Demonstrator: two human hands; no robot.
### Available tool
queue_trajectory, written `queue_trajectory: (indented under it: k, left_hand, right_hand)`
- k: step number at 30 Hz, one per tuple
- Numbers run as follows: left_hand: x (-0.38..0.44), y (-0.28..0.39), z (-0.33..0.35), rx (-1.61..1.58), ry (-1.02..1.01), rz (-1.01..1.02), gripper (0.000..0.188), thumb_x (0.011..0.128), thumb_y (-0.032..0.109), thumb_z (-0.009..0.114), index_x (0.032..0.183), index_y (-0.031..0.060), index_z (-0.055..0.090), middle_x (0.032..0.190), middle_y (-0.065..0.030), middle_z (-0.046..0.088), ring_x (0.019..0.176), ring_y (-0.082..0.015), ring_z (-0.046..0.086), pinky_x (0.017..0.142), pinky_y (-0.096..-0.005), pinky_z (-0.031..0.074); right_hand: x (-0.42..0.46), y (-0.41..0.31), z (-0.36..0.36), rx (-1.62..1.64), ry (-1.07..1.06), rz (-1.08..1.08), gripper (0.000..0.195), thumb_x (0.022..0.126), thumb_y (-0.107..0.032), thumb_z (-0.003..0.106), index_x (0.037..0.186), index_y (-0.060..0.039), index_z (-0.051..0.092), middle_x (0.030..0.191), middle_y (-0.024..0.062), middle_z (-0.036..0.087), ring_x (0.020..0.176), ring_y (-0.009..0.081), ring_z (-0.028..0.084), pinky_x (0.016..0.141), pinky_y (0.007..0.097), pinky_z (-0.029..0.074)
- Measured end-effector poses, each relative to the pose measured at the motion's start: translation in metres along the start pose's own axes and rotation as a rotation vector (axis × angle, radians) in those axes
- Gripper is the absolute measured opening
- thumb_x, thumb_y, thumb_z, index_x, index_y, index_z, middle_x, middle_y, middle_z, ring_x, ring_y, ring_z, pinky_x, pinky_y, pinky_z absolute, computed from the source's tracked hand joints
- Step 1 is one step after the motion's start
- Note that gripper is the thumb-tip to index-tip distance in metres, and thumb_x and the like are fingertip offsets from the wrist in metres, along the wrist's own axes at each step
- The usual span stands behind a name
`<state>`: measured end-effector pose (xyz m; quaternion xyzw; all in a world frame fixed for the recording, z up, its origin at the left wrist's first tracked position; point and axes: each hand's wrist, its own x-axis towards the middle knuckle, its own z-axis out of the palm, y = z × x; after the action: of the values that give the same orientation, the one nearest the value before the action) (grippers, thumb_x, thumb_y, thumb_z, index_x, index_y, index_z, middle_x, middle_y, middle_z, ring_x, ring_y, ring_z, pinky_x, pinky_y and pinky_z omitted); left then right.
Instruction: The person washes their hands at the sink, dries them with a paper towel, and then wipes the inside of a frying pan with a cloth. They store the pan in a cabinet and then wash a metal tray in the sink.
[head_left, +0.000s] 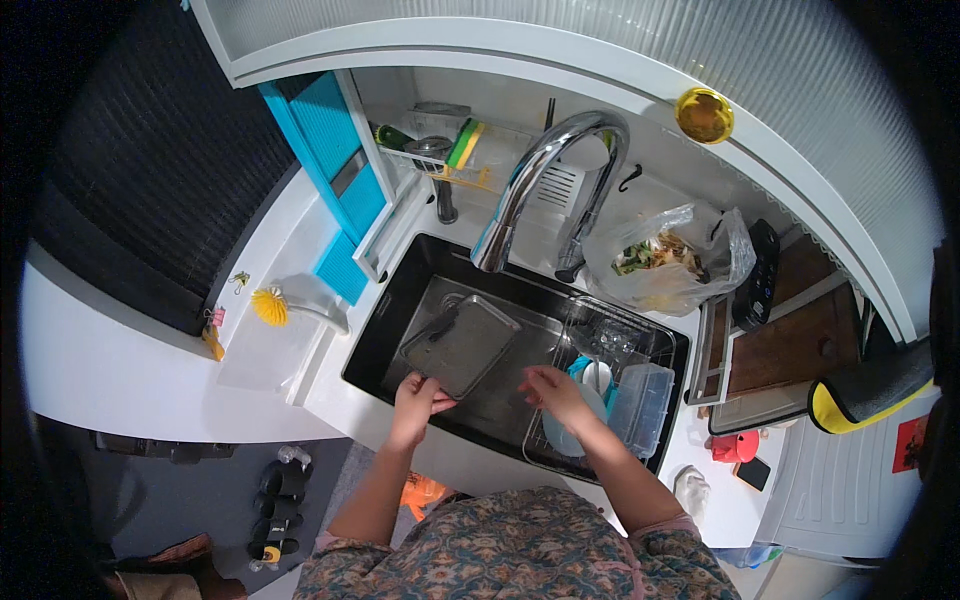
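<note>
My left hand (418, 407) pinches the near corner of a shallow rectangular metal tray (466, 349), which is tilted over the left part of a black sink (375, 360). The fingers of my right hand (551, 390) are curled above the middle of the sink; no object shows in them. Beside that hand, a wire rack (585, 304) in the sink's right part bears a clear plastic container (643, 405), a translucent round lid or bowl (564, 427) and a small white cup (597, 377). The chrome faucet (525, 176) arches over the sink's back edge.
A plastic bag of food scraps (667, 262) stands behind the sink on the right. A yellow brush (270, 306) lies to the left. Sponges (465, 144) sit in a back basket. At right are a red cup (735, 447) and a phone (752, 473). A cabinet door (525, 49) overhangs the back.
</note>
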<state>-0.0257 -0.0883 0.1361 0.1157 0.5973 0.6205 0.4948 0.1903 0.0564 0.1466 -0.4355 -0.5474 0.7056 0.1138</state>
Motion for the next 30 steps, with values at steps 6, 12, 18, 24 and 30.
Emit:
queue_trajectory:
  k: [6, 12, 18, 24, 30]
  left_hand:
    - [0.009, -0.009, -0.011, 0.054, 0.102, 0.004, 0.011, 0.087, 0.008, 0.051, 0.085, -0.0023, 0.051, 0.075, -0.0084, 0.06, 0.063, -0.0152, 0.061, 0.06, -0.03, 0.057]
    - [0.007, 0.002, -0.001, 0.014, 0.029, -0.004, 0.01, 0.088, 0.008, 0.05, 0.087, -0.0025, 0.052, 0.076, -0.0083, 0.059, 0.063, -0.0162, 0.062, 0.059, -0.0296, 0.057]
    - [-0.01, 0.029, 0.0, 0.019, 0.011, 0.039, 0.01, 0.087, 0.008, 0.051, 0.084, -0.0015, 0.053, 0.074, -0.0076, 0.059, 0.062, -0.0148, 0.061, 0.056, -0.0286, 0.057]
    - [-0.011, 0.015, -0.019, 0.009, 0.006, 0.048, 0.013, 0.088, 0.008, 0.049, 0.088, -0.0025, 0.057, 0.075, -0.0083, 0.061, 0.061, -0.0149, 0.062, 0.058, -0.0292, 0.058]
    - [-0.016, 0.02, -0.01, 0.035, -0.033, 0.038, 0.015, 0.09, 0.01, 0.049, 0.093, -0.003, 0.056, 0.078, -0.0096, 0.063, 0.063, -0.0159, 0.064, 0.059, -0.0288, 0.058]
  right_hand:
    - [-0.006, -0.004, -0.019, 0.001, 0.098, -0.115, 0.028, 0.096, -0.02, 0.049, 0.118, -0.0032, 0.054, 0.094, 0.0043, 0.065, 0.075, 0.0092, 0.058, 0.065, 0.0213, 0.044]
    - [0.006, 0.024, -0.014, -0.27, 0.183, -0.423, 0.02, 0.09, -0.012, 0.055, 0.107, -0.0036, 0.062, 0.092, 0.0097, 0.065, 0.077, 0.0173, 0.063, 0.065, 0.0289, 0.049]
    - [-0.031, -0.059, 0.0, -0.55, 0.308, -0.732, 0.018, 0.084, -0.004, 0.057, 0.102, -0.0023, 0.062, 0.095, 0.0131, 0.062, 0.085, 0.0282, 0.061, 0.073, 0.0337, 0.049]
    - [-0.054, -0.109, -0.037, -0.703, 0.518, -0.945, 0.021, 0.078, 0.002, 0.058, 0.099, -0.0015, 0.062, 0.097, 0.0143, 0.06, 0.092, 0.0334, 0.057, 0.079, 0.0386, 0.048]
    - [-0.077, -0.167, -0.083, -1.051, 0.906, -1.086, 0.032, 0.074, -0.002, 0.061, 0.105, 0.0002, 0.058, 0.101, 0.0151, 0.06, 0.095, 0.0326, 0.056, 0.093, 0.0428, 0.041]
